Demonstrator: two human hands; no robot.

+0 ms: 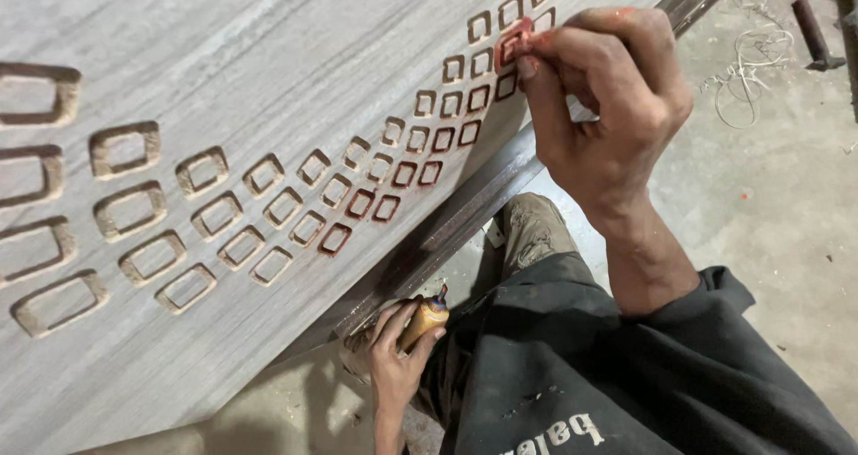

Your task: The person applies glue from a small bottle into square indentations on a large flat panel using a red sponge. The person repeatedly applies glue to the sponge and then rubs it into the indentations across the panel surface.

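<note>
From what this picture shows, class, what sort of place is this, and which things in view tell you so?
Probably a woodworking or finishing workshop. A large grey panel carved with rows of square grooves is being stained red by the right hand, the left hand holds a small bottle, and a dusty concrete floor lies below.

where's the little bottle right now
In the head view, low and centre: the small brown bottle is in the left hand, just under the panel's dark edge.

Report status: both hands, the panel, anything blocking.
Right hand pressing a red-stained pad into a carved square on the grey wood panel. Left hand gripping a small bottle below the panel edge. Nothing blocking.
</note>
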